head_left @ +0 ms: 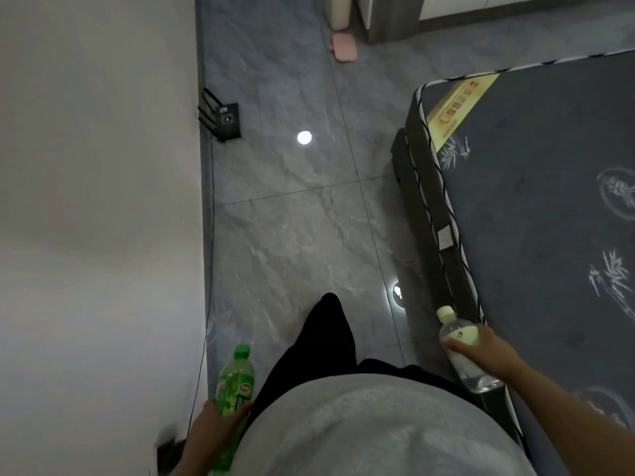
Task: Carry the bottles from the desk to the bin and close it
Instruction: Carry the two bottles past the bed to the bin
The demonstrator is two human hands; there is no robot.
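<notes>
While the person stood between wall and mattress, the left hand was wrapped round a green bottle, cap forward. The right hand clasped a clear bottle, cap forward too. What looked like the bin stood well ahead, upper centre, roughly equally far from either hand; lid unseen.

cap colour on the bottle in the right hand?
Pale cream, off-white. The clear bottle sits in the right hand; head view shows it.
</notes>
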